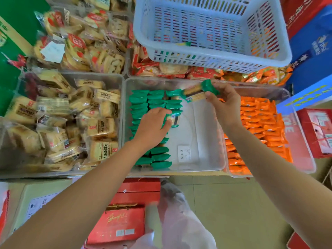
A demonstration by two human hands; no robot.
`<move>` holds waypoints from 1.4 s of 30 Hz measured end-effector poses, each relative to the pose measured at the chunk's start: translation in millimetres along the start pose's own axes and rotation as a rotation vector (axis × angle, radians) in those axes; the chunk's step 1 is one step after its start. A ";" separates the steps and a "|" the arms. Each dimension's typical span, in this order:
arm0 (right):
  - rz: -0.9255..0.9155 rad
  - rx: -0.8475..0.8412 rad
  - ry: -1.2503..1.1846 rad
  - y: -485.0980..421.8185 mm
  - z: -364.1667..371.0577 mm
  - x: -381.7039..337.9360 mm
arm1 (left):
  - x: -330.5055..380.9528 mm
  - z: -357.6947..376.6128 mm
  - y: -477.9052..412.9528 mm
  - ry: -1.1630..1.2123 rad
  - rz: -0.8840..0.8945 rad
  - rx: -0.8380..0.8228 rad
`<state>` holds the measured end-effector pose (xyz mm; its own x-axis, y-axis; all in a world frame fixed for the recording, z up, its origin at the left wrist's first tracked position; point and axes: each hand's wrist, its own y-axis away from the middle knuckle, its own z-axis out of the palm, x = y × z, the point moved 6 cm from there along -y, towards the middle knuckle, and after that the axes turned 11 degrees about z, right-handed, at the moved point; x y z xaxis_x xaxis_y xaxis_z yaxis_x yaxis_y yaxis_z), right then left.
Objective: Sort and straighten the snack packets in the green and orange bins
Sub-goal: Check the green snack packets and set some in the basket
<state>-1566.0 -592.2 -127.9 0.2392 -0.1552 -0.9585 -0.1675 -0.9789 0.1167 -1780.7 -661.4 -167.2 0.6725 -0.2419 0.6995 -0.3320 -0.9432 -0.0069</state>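
Left hand (152, 124) is pinching one green packet (174, 119) beside the green rows (140, 103) in the clear bin (206, 126); I am gripping a second green packet (195, 92) above it with my right hand (222, 103).

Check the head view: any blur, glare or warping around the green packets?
Head view, light: bright, even, soft shadows, faint sheen on the clear bin wall. Head view, geometry: wide-angle bowing of bin edges, forearms stretched. Head view, focus: the raised green packet in the right hand and the lower green packet in the left hand slightly soft; bread packets top left smeared.
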 end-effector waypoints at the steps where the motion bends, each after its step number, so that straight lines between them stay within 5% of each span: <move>1: -0.021 0.014 0.057 -7.1 2.3 0.2 | -1.3 1.8 -6.4 -0.075 0.020 -0.035; 9: -0.107 -0.030 0.346 -44.3 42.1 21.3 | -35.1 29.7 -42.7 -0.485 0.011 -0.307; 19: 0.051 -0.246 0.432 -47.2 93.0 62.3 | -39.8 34.1 -38.0 -0.500 0.106 -0.199; 24: 0.254 -0.301 0.281 -28.9 90.1 77.9 | -41.3 36.1 -38.7 -0.489 0.107 -0.179; 28: 0.621 -0.390 0.138 -11.6 91.0 100.8 | -39.6 36.7 -41.5 -0.509 0.136 -0.159; 31: 0.668 -0.436 0.009 -7.2 97.2 100.3 | -39.2 40.0 -45.8 -0.538 0.144 -0.180; 34: 0.565 -0.394 0.223 -22.1 89.4 90.0 | -39.8 41.7 -46.1 -0.557 0.130 -0.189; 38: 0.077 -0.169 0.535 -52.2 82.5 54.7 | -41.2 43.8 -45.8 -0.569 0.131 -0.183; 42: -0.138 -0.146 0.692 -58.8 98.5 46.6 | -44.5 44.7 -47.1 -0.582 0.128 -0.176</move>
<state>-1639.3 -528.9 -205.1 0.8081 -0.0304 -0.5883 0.0255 -0.9959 0.0866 -1765.4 -616.4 -229.9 0.8539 -0.4819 0.1963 -0.5048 -0.8587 0.0878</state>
